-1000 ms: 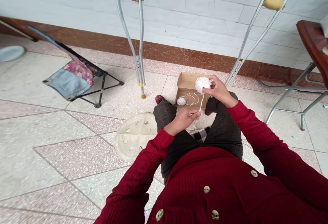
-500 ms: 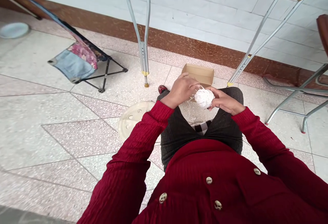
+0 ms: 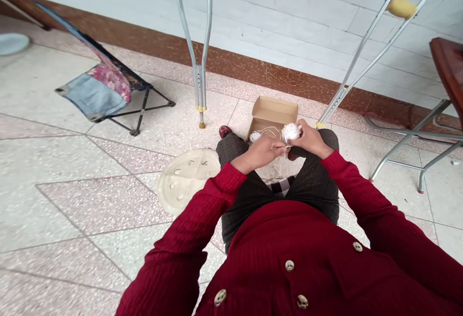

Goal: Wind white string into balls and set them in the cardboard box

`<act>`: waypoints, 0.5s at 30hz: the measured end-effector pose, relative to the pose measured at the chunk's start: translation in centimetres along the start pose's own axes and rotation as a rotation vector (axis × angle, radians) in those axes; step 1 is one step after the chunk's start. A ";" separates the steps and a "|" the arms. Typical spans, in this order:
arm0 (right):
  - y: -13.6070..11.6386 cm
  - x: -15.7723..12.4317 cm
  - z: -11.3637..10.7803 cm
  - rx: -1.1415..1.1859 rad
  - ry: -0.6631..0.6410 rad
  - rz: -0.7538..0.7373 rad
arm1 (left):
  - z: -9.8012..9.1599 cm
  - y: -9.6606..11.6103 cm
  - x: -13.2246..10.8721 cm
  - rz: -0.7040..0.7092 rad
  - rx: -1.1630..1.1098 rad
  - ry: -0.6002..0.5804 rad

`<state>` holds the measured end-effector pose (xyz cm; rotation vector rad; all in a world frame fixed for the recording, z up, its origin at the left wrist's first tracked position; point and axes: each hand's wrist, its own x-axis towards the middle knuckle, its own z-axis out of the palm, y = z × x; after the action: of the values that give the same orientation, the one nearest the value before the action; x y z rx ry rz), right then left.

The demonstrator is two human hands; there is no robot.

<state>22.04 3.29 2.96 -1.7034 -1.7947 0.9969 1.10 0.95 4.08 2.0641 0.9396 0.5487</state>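
Note:
A ball of white yarn (image 3: pixel 291 132) is in my right hand (image 3: pixel 308 138), whose fingers wrap round its right side above my knees. Just left of the ball and lower, my left hand (image 3: pixel 263 153) is closed, pinching the strand that runs to the ball. Beyond my hands an open cardboard box (image 3: pixel 275 108) lies on the floor. Inside it are a smaller white coil (image 3: pixel 255 136) and a loose loop of strand. My left hand covers part of the box's near side.
One crutch (image 3: pixel 200 84) leans on the tiled wall ahead, another crutch (image 3: pixel 356 60) to the right. A folding fabric chair (image 3: pixel 99 94) stands at the left, a metal-legged chair (image 3: pixel 405 147) at the right. By my left leg is a round cream lid-like disc (image 3: pixel 184 176).
My left hand has come down from above the ball to its lower left. The ball has turned and risen slightly in my right hand. The box's inside now shows.

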 end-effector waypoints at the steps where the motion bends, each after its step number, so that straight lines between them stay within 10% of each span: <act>1: 0.4 -0.7 0.5 0.084 -0.131 0.020 | -0.6 -0.1 0.1 0.028 0.053 0.048; 6: -0.2 -4.2 0.8 0.661 -0.602 0.074 | -2.7 -1.0 1.2 0.127 0.062 0.130; 15: -4.8 -3.0 -3.8 0.707 -0.279 -0.078 | 1.0 -1.3 0.9 -0.073 -0.164 0.044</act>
<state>22.23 1.20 9.47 -1.0865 -1.3868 1.6481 1.77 1.69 2.48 1.8709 0.9592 0.6132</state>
